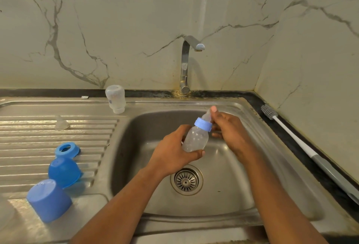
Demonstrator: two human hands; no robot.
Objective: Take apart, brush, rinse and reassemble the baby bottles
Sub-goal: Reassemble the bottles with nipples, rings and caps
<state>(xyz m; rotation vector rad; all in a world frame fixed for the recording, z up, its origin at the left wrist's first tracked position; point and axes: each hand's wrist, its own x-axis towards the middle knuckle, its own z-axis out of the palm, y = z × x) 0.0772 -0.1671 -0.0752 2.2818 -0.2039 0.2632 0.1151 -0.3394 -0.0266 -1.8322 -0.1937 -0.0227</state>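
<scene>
Over the sink basin (136,146) my left hand (172,152) grips the body of a clear baby bottle (195,139), tilted with its top toward the tap. A light blue collar ring (203,124) sits on its neck with a clear teat (207,115) in it. My right hand (227,127) pinches that teat between thumb and fingers. A second clear bottle (115,98) stands upside down on the sink's back rim. On the draining board lie a loose clear teat (61,123), a blue collar ring (67,149) and two blue caps (64,172) (48,200), mouths down.
A steel tap (185,65) rises behind the basin, with no water running. The drain strainer (186,180) lies below my hands. A long white-handled bottle brush (295,137) lies along the dark counter strip on the right by the marble wall.
</scene>
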